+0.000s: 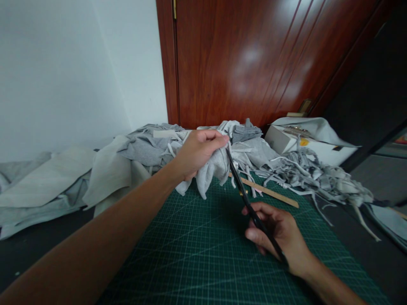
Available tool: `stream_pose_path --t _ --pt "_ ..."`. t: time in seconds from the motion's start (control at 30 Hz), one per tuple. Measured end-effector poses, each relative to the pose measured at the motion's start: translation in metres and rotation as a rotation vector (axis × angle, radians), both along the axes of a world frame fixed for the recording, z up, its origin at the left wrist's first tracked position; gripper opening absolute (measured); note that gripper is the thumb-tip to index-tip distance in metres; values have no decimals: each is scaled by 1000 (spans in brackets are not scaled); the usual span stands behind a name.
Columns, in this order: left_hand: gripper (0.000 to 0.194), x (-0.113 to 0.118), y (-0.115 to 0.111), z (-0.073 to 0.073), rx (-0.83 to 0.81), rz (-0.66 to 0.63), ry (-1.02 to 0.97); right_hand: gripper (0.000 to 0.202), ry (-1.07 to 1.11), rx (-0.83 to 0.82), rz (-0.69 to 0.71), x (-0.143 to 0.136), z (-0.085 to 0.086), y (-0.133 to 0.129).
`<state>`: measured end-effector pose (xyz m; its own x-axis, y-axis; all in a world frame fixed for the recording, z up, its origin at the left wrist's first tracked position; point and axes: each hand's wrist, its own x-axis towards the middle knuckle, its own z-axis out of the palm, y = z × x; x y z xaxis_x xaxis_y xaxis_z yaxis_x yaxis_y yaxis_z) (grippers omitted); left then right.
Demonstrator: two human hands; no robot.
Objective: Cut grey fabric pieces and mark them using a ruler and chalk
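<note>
My left hand [199, 150] pinches the upper edge of a light grey fabric piece [211, 171], which hangs in folds above the green cutting mat [190, 250]. In my right hand [275, 233] is a pair of black scissors [246, 199], slanting up and left. The scissors' tips meet the fabric edge just beside my left fingertips, where a thin strip dangles. Whether the blades are apart is too small to tell.
Grey fabric lies heaped at the back [143, 146] and left [47, 178]. A wooden ruler [270, 192] rests on the mat. Tangled fabric strips [327, 180] lie to the right, before a white box [280, 140]. Behind stand a white wall and a reddish-brown door [235, 63].
</note>
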<state>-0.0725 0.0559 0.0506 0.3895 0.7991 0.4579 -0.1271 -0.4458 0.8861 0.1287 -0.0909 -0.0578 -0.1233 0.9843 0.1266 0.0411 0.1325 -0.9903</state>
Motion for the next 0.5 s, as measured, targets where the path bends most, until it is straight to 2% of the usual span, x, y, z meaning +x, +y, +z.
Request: stream_pose_path --t 0.2,0.5 --pt "20 2 1 -3 14 7 5 45 -29 48 11 2 -3 1" --pt "17 4 1 -5 -1 -4 -5 45 -38 4 -3 -1 -2 0"
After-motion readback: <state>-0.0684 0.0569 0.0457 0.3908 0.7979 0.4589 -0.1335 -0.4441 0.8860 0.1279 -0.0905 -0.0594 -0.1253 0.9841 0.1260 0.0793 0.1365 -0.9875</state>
